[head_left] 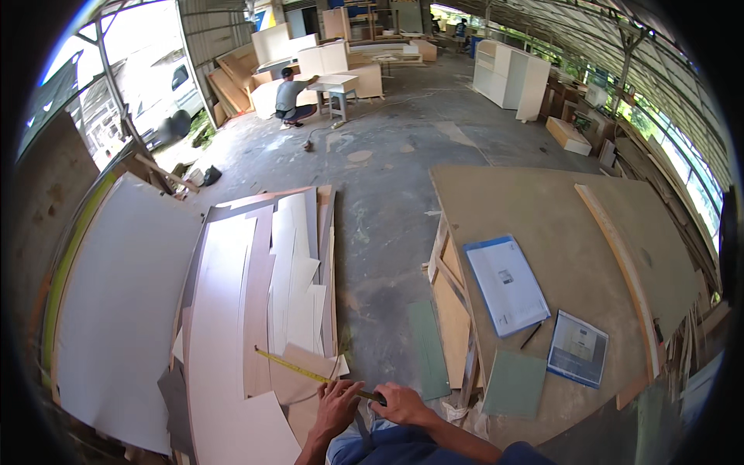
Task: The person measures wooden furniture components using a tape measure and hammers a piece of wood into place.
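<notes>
A tape measure has its yellow blade drawn out to the left, over the pile of sheets, its end lying near a pinkish-brown strip. The case is mostly covered by my right hand, which is closed around it in front of my body. My left hand has its fingers bent over the blade close to the case. Beneath the blade's outer part is a light brown sheet offcut. White and pale sheets are stacked loosely at the left of my hands.
On the right stands a brown-topped workbench with a blue-edged folder, a printed booklet, a green panel and a long wooden strip. A person squats at a small table far ahead. A white cabinet stands far right.
</notes>
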A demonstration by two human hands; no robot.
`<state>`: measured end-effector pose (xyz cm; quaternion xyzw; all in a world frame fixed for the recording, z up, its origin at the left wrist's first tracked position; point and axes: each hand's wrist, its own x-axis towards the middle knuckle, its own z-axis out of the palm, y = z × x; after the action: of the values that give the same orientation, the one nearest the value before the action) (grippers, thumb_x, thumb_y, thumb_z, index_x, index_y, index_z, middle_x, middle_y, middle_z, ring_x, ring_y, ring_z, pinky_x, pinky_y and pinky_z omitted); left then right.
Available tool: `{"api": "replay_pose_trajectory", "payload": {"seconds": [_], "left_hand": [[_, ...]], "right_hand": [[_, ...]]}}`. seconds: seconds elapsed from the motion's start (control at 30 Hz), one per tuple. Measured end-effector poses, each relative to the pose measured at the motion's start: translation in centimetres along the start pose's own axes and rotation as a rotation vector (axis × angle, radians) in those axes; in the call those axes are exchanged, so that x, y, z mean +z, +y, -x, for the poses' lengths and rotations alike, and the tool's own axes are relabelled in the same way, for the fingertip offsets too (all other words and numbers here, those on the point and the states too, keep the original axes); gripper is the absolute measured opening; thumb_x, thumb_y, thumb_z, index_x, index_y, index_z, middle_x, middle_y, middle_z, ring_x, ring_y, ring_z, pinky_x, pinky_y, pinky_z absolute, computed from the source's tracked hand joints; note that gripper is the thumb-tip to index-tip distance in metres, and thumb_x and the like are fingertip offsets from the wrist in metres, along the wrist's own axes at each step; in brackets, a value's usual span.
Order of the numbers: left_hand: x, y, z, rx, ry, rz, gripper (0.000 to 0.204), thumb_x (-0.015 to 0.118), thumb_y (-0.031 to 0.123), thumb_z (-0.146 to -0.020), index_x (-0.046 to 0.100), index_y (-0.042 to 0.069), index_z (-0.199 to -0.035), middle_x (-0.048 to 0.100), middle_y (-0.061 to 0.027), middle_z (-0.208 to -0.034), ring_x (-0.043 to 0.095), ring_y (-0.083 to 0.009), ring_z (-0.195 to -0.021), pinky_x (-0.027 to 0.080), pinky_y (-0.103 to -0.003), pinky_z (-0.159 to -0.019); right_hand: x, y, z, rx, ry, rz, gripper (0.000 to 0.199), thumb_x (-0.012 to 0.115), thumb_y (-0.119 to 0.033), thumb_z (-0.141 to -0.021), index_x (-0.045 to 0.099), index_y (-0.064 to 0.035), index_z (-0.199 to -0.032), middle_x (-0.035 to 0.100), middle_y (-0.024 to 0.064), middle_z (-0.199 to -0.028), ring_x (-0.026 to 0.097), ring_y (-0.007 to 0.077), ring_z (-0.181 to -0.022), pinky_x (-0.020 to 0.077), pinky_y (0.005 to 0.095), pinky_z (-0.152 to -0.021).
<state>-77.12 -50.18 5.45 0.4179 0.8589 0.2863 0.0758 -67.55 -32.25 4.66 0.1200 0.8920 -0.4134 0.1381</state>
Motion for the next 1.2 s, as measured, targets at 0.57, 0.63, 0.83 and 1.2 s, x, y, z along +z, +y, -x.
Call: {"api": "replay_pose_trajectory", "payload": {"seconds": [0.57, 0.63, 0.83, 1.2], "left_hand": [[-2.3, -18.1, -52.3, 0.349, -0.286, -0.087, 0.006, 0.069, 0.009, -0.08, 0.069, 0.013, -0.085, 0.065, -0.0002, -0.085, 0.055, -0.0198, -0.09, 0.028, -0.04, -0.09], [-4.3, -18.3, -61.4, 0.427, -0.22, -0.153, 0.012, 0.069, 0.005, -0.078, 0.067, 0.013, -0.086, 0.064, 0.0002, -0.085, 0.056, -0.0196, -0.09, 0.028, -0.041, -0.092], [-8.1, -17.0, -85.9, 0.869, 0.032, -0.091, 0.021, 0.069, -0.006, -0.069, 0.062, 0.009, -0.082, 0.066, -0.0026, -0.091, 0.062, -0.0197, -0.089, 0.034, -0.042, -0.092], [-2.9, -19.1, -123.8, 0.896, 0.078, -0.007, 0.033, 0.069, -0.007, -0.066, 0.07, 0.01, -0.094, 0.063, -0.0017, -0.089, 0.06, -0.0209, -0.091, 0.041, -0.039, -0.083]], "right_hand": [[-23.9, 10.4, -38.2, 0.105, 0.059, -0.227, 0.039, 0.064, -0.039, -0.088, 0.061, -0.0104, -0.115, 0.063, 0.017, -0.107, 0.061, 0.0351, -0.104, 0.0479, 0.0417, -0.089], [-28.9, 10.9, -41.1, 0.191, 0.356, -0.254, 0.035, 0.068, -0.034, -0.086, 0.062, -0.0118, -0.113, 0.061, 0.0175, -0.107, 0.061, 0.0349, -0.101, 0.0482, 0.043, -0.088], [-44.9, 10.1, -50.7, 0.078, 1.151, 0.181, 0.03, 0.074, -0.025, -0.081, 0.065, -0.013, -0.107, 0.056, 0.0091, -0.104, 0.057, 0.0284, -0.092, 0.0448, 0.0426, -0.076], [-69.9, 22.4, -75.4, 0.053, 1.319, 0.3, 0.028, 0.075, -0.018, -0.079, 0.068, -0.015, -0.106, 0.056, 0.0057, -0.106, 0.054, 0.0261, -0.097, 0.0381, 0.0425, -0.082]]}}
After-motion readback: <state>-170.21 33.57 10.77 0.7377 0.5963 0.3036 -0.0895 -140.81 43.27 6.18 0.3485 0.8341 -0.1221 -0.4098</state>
